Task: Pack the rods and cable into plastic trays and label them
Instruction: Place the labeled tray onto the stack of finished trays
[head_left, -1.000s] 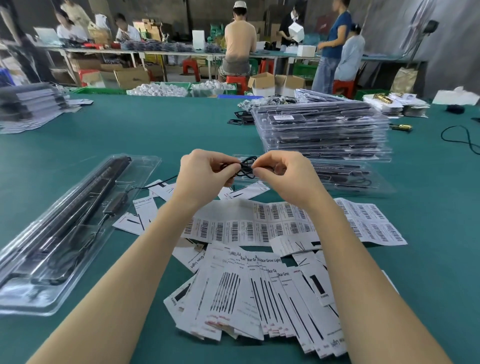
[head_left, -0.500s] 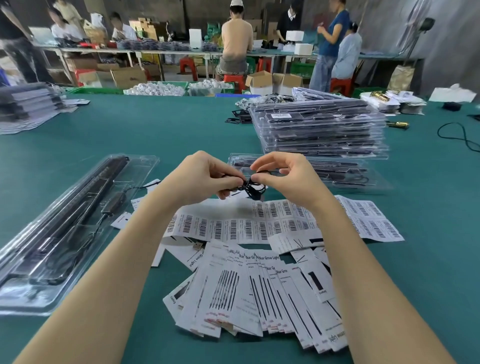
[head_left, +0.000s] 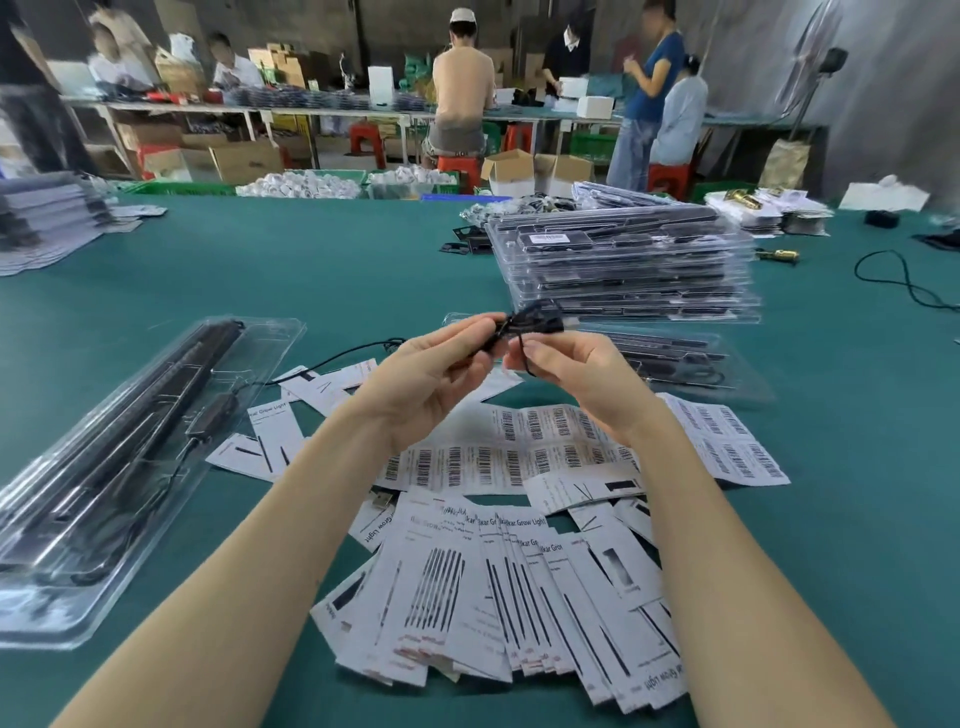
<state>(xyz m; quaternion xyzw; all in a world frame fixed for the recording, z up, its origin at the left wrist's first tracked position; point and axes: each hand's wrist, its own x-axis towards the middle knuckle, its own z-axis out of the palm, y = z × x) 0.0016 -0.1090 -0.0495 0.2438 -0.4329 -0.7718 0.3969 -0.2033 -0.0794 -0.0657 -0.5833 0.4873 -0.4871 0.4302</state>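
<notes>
Cable (head_left: 530, 325), thin and black, is gathered into a small bundle held up between the two hands above the green surface (head_left: 311, 270). One strand of it runs from the bundle down to the left, across the surface and into the open clear plastic tray (head_left: 260, 358) lying at the left. In that tray lie long black rods (head_left: 171, 384) side by side, with a small black inline box (head_left: 210, 415) on the cable beside them.

The left hand (head_left: 436, 379) pinches the bundle's left end between thumb and curled fingers (head_left: 467, 332). The right hand (head_left: 576, 374) pinches the bundle from the right, its fingers curled round a loop of the strand that hangs below the thumb.

Beneath the hands lie sheets of barcode labels (head_left: 519, 452), and nearer the person a fanned heap of printed white cards (head_left: 493, 587) showing drawings of black rods and the words "Grow Light". Beyond the hands, a closed packed tray (head_left: 675, 358) lies flat, and behind it rises a stack of packed trays (head_left: 623, 270), the top one bearing a white label. Far back, several people work at a long bench.
</notes>
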